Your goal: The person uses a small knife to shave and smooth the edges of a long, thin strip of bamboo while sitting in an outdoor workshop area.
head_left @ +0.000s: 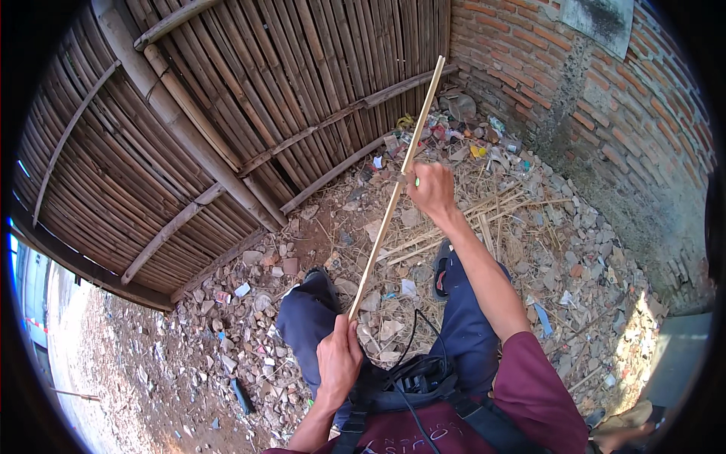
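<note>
A long, pale bamboo strip (384,223) slants up and away from my lap toward the far wall. Its near end is gripped in my left hand (340,358), thumb laid along it. Farther up, my right hand (432,188) is closed in a fist against the strip's right side. A small green spot shows at that fist, but whatever else lies inside the fingers is hidden. Several more pale bamboo strips (484,216) lie on the ground beyond my right knee, among thin shavings.
A bamboo slat wall (302,76) stands ahead and left, a brick wall (529,53) at right. Stones and litter (249,318) cover the ground. A dark oblong object (242,396) lies at left. Black cables (412,340) loop over my waist pouch. Part of another person (628,427) shows lower right.
</note>
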### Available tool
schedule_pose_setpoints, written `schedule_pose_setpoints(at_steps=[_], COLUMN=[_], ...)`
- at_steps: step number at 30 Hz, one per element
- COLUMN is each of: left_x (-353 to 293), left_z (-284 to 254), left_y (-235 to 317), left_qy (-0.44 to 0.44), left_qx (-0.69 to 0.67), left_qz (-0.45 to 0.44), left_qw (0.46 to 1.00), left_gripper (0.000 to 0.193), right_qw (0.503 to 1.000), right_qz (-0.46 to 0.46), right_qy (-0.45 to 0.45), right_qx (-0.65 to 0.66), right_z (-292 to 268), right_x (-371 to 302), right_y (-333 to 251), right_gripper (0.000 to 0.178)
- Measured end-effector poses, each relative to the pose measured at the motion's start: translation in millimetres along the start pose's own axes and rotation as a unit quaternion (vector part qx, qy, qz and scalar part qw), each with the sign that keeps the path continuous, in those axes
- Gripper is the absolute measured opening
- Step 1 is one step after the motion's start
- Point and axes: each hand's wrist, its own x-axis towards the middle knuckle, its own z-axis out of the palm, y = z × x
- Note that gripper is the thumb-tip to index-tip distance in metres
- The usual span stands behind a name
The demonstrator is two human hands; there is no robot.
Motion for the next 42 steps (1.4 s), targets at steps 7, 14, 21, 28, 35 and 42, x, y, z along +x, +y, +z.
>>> schedule_pose_setpoints(at_steps=[7,14,21,28,35,42], left_x=[-5.0,-28.5,-11.0,-4.9,-12.0,-17.0], left_z=[-1.3,-8.2,-9.7,-2.9,-3.7,-6.7], left_y=[-1.2,-16.2,-7.7,-5.7,-5.1,-0.4], left_qy=[0.003,-0.05,-0.054,-0.024,-0.019,-0.025], left_qx=[-0.011,-0.01,-0.046,-0.028,0.001,-0.006], left_qz=[0.004,-0.02,-0.035,-0.014,-0.009,-0.019], left_qw=[1.0,0.998,0.997,0.999,1.0,0.999], left_gripper=[0.008,0.01,0.013,0.012,0.009,0.01], right_qw=[0.994,0.986,0.994,0.999,0.996,0.999], right_qz=[0.094,0.157,0.098,-0.018,0.064,0.034], right_qy=[0.048,0.011,-0.052,-0.028,-0.062,-0.003], right_qx=[-0.018,-0.052,0.006,-0.003,0.0,-0.002], right_z=[1.4,-16.6,-12.8,-4.3,-8.6,-6.7], right_x=[13.0,17.9,-1.7,-18.0,-4.7,1.5], right_y=[25.5,61.0,26.5,5.6,13.7,25.5], right_gripper=[0.016,0.026,0.023,0.013,0.014,0.017])
